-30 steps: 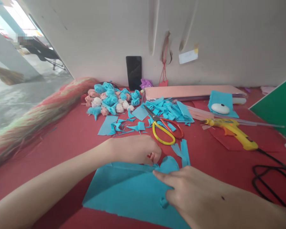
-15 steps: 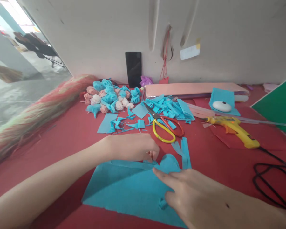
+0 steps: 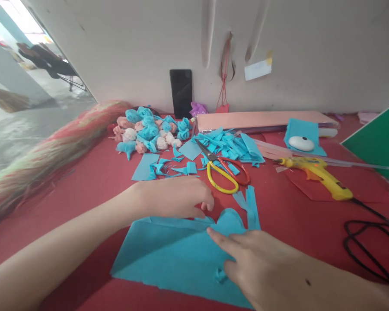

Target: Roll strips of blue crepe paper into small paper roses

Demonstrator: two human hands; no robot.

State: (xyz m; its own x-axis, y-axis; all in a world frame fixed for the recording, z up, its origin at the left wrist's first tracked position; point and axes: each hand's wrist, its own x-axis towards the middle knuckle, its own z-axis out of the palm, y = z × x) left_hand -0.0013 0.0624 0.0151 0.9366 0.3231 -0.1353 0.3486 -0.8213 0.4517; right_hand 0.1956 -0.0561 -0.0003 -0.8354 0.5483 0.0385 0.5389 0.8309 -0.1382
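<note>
A sheet of blue crepe paper [image 3: 168,259] lies in front of me, its far edge folded or doubled over. My left hand [image 3: 181,196] is at that far edge with its fingers curled. Its fingertips are partly hidden, so what they hold, if anything, does not show. My right hand [image 3: 259,259] rests on the sheet's right part, index finger stretched out towards the folded edge. By its thumb is a small crumpled blue paper piece [image 3: 219,275]. A rounded blue paper piece [image 3: 230,220] sits just beyond the right index finger.
Scissors [image 3: 225,175] with yellow and red handles lie beyond my hands, beside blue paper scraps [image 3: 227,144]. Several paper flowers [image 3: 149,129] are heaped behind, near a phone [image 3: 181,93]. To the right are a yellow glue gun [image 3: 320,175], its black cord [image 3: 350,246] and a white mouse-shaped object [image 3: 301,143].
My left hand has shifted slightly left and away from me, and its curled fingers have lifted a little from the paper's edge. My right hand has stayed in place.
</note>
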